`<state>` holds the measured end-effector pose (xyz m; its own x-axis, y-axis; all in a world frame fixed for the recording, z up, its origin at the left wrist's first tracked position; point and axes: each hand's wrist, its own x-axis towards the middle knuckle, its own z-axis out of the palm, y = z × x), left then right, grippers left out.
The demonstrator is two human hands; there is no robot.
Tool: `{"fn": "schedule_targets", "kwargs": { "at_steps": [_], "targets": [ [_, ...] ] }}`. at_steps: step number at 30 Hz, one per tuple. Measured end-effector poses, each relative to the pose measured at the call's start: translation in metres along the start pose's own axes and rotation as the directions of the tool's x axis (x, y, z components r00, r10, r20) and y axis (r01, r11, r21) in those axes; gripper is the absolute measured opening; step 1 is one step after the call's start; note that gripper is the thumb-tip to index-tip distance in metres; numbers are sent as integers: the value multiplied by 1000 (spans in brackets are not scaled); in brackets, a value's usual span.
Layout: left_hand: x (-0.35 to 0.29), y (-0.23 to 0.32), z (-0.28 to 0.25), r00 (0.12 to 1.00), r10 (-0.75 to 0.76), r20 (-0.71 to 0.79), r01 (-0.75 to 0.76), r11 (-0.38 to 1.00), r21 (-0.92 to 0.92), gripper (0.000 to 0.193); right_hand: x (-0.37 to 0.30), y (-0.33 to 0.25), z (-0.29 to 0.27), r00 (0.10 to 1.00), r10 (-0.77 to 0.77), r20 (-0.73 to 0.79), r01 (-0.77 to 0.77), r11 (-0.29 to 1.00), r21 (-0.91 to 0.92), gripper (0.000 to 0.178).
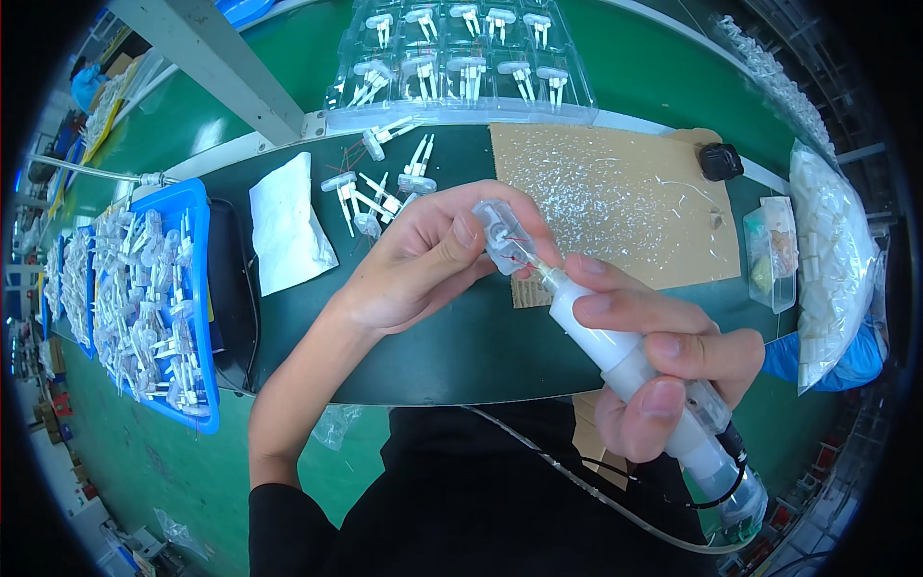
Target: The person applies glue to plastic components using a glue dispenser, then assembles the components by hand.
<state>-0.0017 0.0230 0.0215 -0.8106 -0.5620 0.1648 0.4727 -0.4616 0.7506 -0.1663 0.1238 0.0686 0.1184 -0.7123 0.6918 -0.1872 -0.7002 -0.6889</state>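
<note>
My left hand (409,264) pinches a small clear plastic housing (500,245) with thin red wires between thumb and fingers, above the middle of the table. My right hand (687,351) is wrapped round a white syringe-like dispenser (598,337), tilted with its narrow tip toward the housing. That tip meets or nearly meets the wired side of the part; the exact contact is too small to tell. A hose (577,471) and a black cable run from the dispenser's rear end. Just beyond my left hand lie several loose clear parts with white prongs (415,183).
A white paper sheet (288,226) lies left on the green table. Cardboard (644,216) strewn with white scraps lies right, a small black object (719,162) at its corner. Blue bins (204,288) of parts stand left, a clear compartment tray (461,106) behind, a bulging plastic bag (832,269) right.
</note>
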Motion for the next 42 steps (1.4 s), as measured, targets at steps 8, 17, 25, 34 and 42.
{"fn": "schedule_targets", "kwargs": {
  "at_steps": [8,17,25,34,42],
  "targets": [
    [-2,-2,-1,1000,-11,-2,11,999,-36,48,-6,12,6,995,-39,-96,57,978,202,21],
    [1,5,3,999,44,-21,-41,992,123,64,-7,-4,-6,968,183,-174,-114,931,347,24],
    [1,8,3,996,55,74,-73,961,267,67,-8,-6,-14,971,226,-77,-178,901,397,22],
    [1,9,6,998,23,60,-40,952,302,68,-12,-2,-12,983,175,-46,-141,899,415,22],
    [-3,5,5,995,61,74,-79,959,273,68,-12,-6,-10,982,179,-52,-143,899,413,21]
  ]
}}
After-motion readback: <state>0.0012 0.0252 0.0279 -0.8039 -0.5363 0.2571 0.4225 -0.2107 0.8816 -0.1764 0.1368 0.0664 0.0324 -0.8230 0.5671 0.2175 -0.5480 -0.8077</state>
